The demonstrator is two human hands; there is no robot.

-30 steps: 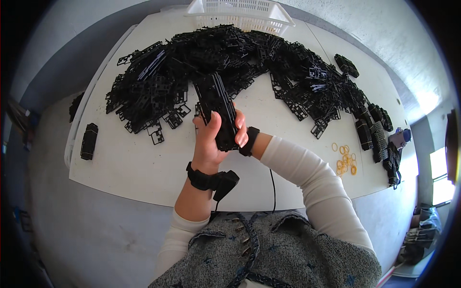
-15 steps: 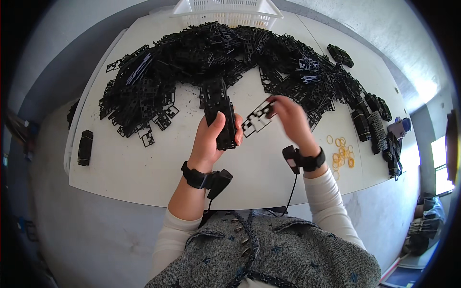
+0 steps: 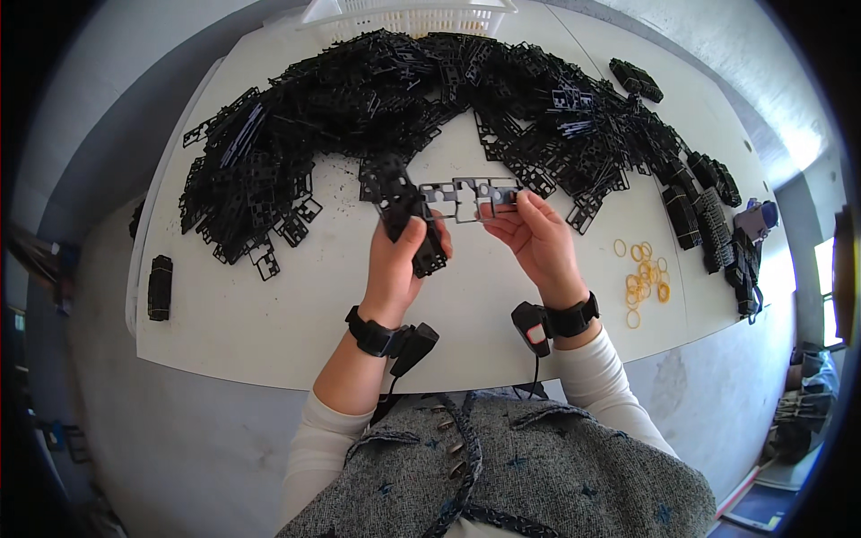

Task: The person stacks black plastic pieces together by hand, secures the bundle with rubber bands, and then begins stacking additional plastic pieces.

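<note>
While the left hand (image 3: pixel 399 260) gripped a thick stack of black plastic frames (image 3: pixel 408 215) upright above the white table (image 3: pixel 269 323), the right hand (image 3: pixel 536 238) pinched one end of a single flat frame (image 3: pixel 466 197), holding it level just beside the stack. Judging by the scene, most of the work remained: a broad loose heap of frames (image 3: pixel 377 99) arced across the far side, whereas only some bundled stacks (image 3: pixel 704 215) lay at the right, near scattered yellow rubber bands (image 3: pixel 644 273).
</note>
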